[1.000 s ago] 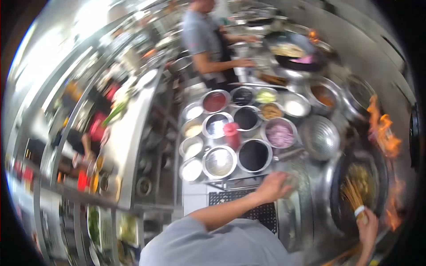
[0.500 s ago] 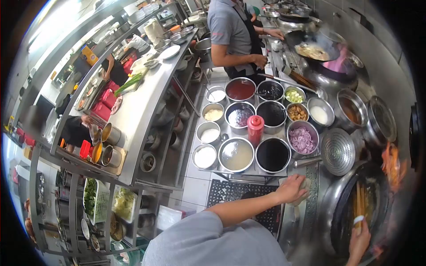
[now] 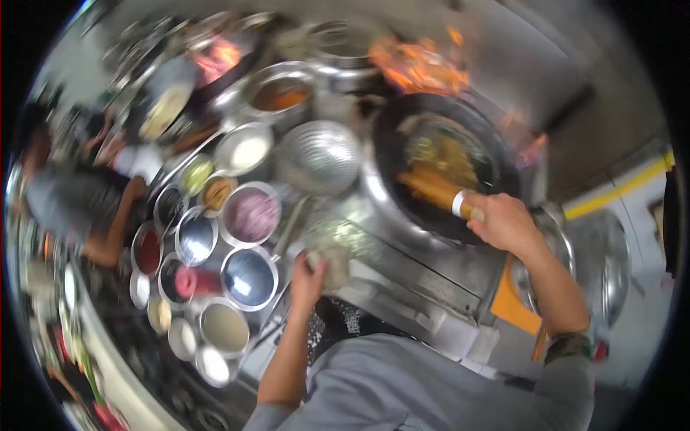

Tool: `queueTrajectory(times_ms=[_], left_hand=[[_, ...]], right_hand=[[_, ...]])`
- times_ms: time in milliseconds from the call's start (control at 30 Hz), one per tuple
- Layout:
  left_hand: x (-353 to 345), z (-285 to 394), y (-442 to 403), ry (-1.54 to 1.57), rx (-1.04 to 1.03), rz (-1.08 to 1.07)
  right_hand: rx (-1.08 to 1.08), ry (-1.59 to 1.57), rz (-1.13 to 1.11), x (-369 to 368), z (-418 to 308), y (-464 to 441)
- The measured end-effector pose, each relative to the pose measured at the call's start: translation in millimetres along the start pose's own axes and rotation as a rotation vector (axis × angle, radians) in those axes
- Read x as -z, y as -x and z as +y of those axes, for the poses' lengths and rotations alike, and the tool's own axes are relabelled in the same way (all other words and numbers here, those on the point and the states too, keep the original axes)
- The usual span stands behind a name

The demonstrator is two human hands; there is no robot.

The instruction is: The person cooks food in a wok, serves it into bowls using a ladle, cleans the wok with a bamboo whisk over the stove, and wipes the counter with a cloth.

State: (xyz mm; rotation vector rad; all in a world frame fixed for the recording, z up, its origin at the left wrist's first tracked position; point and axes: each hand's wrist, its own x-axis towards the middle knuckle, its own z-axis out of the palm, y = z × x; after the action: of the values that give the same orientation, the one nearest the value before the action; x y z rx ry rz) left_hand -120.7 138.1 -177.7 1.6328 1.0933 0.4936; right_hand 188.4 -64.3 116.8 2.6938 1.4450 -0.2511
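Observation:
My right hand is closed around the handle end of a bamboo wok brush, a bundle of thin sticks with a white band. The brush reaches over the dark wok, its bristle end inside the wok near yellowish-brown liquid. My left hand rests at the steel counter's edge, fingers curled on a pale, crumpled cloth; blur softens its outline. Beside that hand stand a pot of dark liquid and a perforated strainer.
Flames rise behind the wok. To the left are a bowl of sliced purple onion, a red squeeze bottle and several sauce pots. A co-worker stands at far left near another wok. Metal lids lean at the right.
The view has swung right towards the wok and is blurred. My right forearm has come fully into view, still holding the brush. My left hand stays at the cloth on the counter.

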Motion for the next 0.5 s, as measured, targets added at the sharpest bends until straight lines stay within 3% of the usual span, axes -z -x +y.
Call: queueTrajectory(times_ms=[100, 200, 300, 400, 433, 500], left_hand=[[3, 32, 11, -0.086, -0.005, -0.002], [-6, 45, 16, -0.128, -0.019, -0.094], [-4, 4, 4, -0.165, -0.006, -0.142], [23, 46, 29, 0.081, 0.221, -0.088], [25, 56, 31, 0.515, 0.293, -0.126], [24, 61, 43, 0.923, 0.546, -0.297]], right_hand=[[-0.160, 0.039, -0.160, 8, 50, 14], [-0.347, 0.181, -0.006, -32, 86, -35], [-0.344, 0.107, 0.000, -37, 81, -45], [-0.289, 0.077, 0.013, 1, 101, -7], [-0.368, 0.083, -0.027, 9, 111, -10], [-0.365, 0.104, 0.120, -38, 149, -39]])
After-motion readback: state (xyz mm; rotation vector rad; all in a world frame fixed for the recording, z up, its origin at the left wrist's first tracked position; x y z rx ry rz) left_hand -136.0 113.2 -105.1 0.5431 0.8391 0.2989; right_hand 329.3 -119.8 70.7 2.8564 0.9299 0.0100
